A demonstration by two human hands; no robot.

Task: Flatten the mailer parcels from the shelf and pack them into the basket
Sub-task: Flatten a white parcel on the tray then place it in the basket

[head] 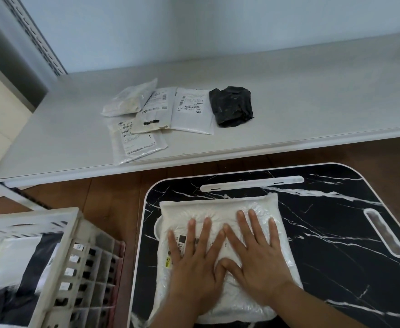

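Lower centre of the frame: white mailer parcel [220,245] lying flat on a black marble-patterned lap table [331,245], printed label partly covered by the fingers. Left hand [194,261] and right hand [255,259] both pressed palm-down on that parcel, fingers straight and spread, nothing gripped; thumbs touching or nearly so at the middle of the parcel. Plastic wrinkled around the fingertips. White slot [251,183] set along the table's far edge, a second slot [384,233] toward the right side. Lower left: pale slatted basket [76,263], tilted in view, already containing white and dark mailers [16,263], blurred. Upper half: grey-white shelf [289,102] running across the frame, carrying a loose cluster left of centre. In that cluster: a puffy translucent bag [130,100] at the upper left, a labelled mailer [155,112] overlapping it, a flat white mailer [192,112] with barcodes just to the right, and a crumpled black mailer [232,105] touching that one's right edge. Nearest the shelf's front lip, another labelled flat mailer [136,143], partly tucked under the cluster. Brown wooden floor [113,192] between shelf, basket and table.
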